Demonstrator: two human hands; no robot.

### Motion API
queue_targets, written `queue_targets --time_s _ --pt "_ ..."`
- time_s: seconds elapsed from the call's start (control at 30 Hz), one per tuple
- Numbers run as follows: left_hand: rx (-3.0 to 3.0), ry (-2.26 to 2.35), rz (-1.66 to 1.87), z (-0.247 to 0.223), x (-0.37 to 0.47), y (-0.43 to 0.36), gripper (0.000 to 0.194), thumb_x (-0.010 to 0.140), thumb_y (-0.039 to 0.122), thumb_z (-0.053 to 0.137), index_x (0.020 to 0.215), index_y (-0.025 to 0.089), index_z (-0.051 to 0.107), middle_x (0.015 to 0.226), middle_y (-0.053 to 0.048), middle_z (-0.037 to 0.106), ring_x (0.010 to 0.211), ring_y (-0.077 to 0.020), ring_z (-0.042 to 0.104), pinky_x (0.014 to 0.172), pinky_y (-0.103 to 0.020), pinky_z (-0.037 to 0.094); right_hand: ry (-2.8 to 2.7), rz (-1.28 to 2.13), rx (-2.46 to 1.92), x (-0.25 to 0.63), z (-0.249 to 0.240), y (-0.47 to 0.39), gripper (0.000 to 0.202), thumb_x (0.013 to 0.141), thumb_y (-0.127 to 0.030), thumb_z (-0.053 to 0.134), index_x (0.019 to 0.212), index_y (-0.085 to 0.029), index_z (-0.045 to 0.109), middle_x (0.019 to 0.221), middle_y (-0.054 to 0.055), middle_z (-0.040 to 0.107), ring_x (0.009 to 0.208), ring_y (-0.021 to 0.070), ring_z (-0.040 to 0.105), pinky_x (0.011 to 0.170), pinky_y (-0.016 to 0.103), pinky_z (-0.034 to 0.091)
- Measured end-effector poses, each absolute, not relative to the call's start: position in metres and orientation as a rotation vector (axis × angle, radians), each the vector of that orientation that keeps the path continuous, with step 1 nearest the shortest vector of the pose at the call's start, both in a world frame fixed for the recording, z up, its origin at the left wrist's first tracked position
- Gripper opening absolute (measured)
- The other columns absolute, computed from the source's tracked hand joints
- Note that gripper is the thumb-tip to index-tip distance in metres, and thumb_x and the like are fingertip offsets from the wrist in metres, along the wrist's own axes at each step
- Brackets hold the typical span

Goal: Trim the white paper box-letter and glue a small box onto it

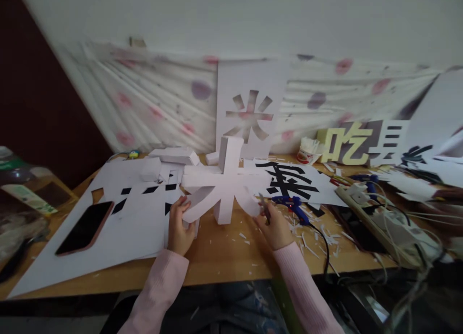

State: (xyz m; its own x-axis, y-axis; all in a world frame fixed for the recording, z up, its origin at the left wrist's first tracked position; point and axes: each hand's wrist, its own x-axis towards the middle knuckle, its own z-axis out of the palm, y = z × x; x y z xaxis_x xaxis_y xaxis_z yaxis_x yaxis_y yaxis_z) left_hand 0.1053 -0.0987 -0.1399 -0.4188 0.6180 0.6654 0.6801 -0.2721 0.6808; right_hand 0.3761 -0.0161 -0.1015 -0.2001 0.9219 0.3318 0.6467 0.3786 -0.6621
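A large white foam character (220, 184) shaped like a tree-like glyph stands on the wooden table (224, 257) in front of me. My left hand (179, 225) grips its lower left stroke. At the lower right stroke my right hand (273, 225) holds a thin dark tool (264, 207), its tip near the foam. Both wrists wear pink sleeves.
A black phone (85, 227) lies on white sheets at left. A blue glue gun (294, 206) with a black cord sits right of my hand, among paper scraps. A power strip (379, 218), cut-out characters (347, 143) and a stencil sheet (249, 112) stand behind.
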Motion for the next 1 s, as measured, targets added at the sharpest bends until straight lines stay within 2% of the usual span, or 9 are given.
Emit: queue_targets --time_s 0.13,0.37,0.5,0.63,0.7,0.77,0.83,0.9,1.0 --pt "-1.686 -1.911 -1.836 -0.15 0.104 -0.084 0.045 0.076 0.036 0.073 0.111 0.017 0.051 0.13 -0.02 0.055 0.129 -0.0333 0.051 0.105 -0.052 0.043 -1.957 0.522 -1.339 0.374 -0.114 -0.018 0.026 0.074 -0.029 0.056 0.097 -0.02 0.062 0.069 0.003 0.065 0.063 0.0215 0.062 0.06 0.03 0.046" --pt "-1.648 -2.033 -1.867 -0.152 0.102 -0.092 0.044 0.076 0.043 0.073 0.106 0.02 0.051 0.135 -0.018 0.057 0.127 -0.0315 0.054 0.103 -0.05 0.045 -1.985 0.533 -1.322 0.379 -0.114 -0.025 0.02 0.079 -0.037 0.051 0.088 -0.021 0.059 0.075 0.006 0.068 0.07 0.0233 0.065 0.065 0.033 0.048" --pt "-1.649 -2.055 -1.838 -0.146 0.105 -0.094 0.054 0.072 0.045 0.074 0.115 0.019 0.054 0.13 -0.016 0.06 0.124 -0.0304 0.055 0.106 -0.047 0.042 -1.992 0.55 -1.312 0.381 -0.114 -0.03 0.023 0.08 -0.04 0.048 0.088 -0.021 0.058 0.073 0.006 0.068 0.068 0.0234 0.066 0.063 0.033 0.049" --pt "-1.61 -2.178 -1.794 -0.131 0.106 -0.097 0.068 0.079 0.054 0.06 0.133 0.015 0.047 0.128 -0.019 0.061 0.121 -0.033 0.057 0.102 -0.05 0.043 -2.0 0.565 -1.291 0.383 -0.114 -0.033 0.028 0.082 -0.04 0.047 0.097 -0.02 0.06 0.073 0.004 0.068 0.07 0.0227 0.068 0.066 0.032 0.051" --pt "-1.585 -2.286 -1.755 -0.119 0.102 -0.099 0.078 0.084 0.057 0.051 0.145 0.012 0.035 0.12 -0.019 0.066 0.113 -0.0352 0.062 0.095 -0.053 0.046 -2.003 0.567 -1.284 0.383 -0.115 -0.032 0.031 0.082 -0.041 0.048 0.102 -0.019 0.06 0.072 0.003 0.067 0.068 0.0226 0.067 0.066 0.033 0.051" --pt "-1.586 -2.398 -1.701 -0.104 0.096 -0.099 0.086 0.086 0.061 0.045 0.152 0.01 0.022 0.105 -0.017 0.071 0.096 -0.0368 0.068 0.083 -0.053 0.05 -1.999 0.569 -1.282 0.382 -0.117 -0.031 0.032 0.083 -0.041 0.047 0.103 -0.019 0.06 0.072 0.004 0.067 0.066 0.0224 0.067 0.064 0.032 0.051" --pt "-1.606 -2.486 -1.652 -0.089 0.089 -0.099 0.088 0.088 0.065 0.038 0.154 0.01 0.017 0.09 -0.014 0.074 0.078 -0.0371 0.07 0.072 -0.051 0.052 -1.987 0.573 -1.282 0.38 -0.119 -0.031 0.03 0.083 -0.04 0.048 0.1 -0.02 0.06 0.079 0.006 0.07 0.069 0.0225 0.067 0.065 0.032 0.051" --pt "-1.651 -2.517 -1.638 -0.077 0.085 -0.097 0.088 0.087 0.071 0.034 0.153 0.013 0.024 0.088 -0.014 0.074 0.073 -0.037 0.071 0.068 -0.049 0.052 -1.968 0.58 -1.286 0.378 -0.121 -0.032 0.026 0.082 -0.04 0.049 0.096 -0.02 0.06 0.086 0.009 0.072 0.074 0.023 0.068 0.068 0.033 0.052" --pt "-1.757 -2.434 -1.718 -0.069 0.084 -0.095 0.086 0.083 0.078 0.033 0.144 0.018 0.041 0.117 -0.017 0.07 0.095 -0.0346 0.071 0.082 -0.047 0.053 -1.934 0.599 -1.295 0.381 -0.125 -0.035 0.027 0.08 -0.04 0.05 0.094 -0.02 0.061 0.086 0.009 0.072 0.073 0.023 0.067 0.068 0.034 0.052"
